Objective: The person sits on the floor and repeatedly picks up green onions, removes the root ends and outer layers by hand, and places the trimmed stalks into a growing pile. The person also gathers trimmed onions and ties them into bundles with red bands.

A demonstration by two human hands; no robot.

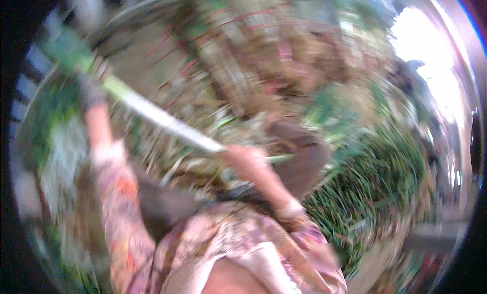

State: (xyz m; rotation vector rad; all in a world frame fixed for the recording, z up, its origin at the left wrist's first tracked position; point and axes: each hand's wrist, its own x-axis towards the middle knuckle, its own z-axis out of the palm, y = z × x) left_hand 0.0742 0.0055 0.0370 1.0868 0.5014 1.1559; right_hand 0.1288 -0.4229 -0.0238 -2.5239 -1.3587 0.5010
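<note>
A long leek-like stalk [163,117], white along its shaft and green toward the leaves, slants across the view from upper left to centre. My left hand [93,90], in what looks like a dark glove, is closed around its green part. The loose green leaves [64,48] reach on past that hand. Near the stalk's white end is my right hand [243,160], apparently bare, with its fingers around it. Motion blur hides the finger detail and the very tip.
Pale stalks and plant scraps [190,168] litter the space before my legs. Farther off lie pale stalks [228,61] crossed by red strands. A dense heap of green leaves [365,195] is at right. More greenery [57,115] lies at left.
</note>
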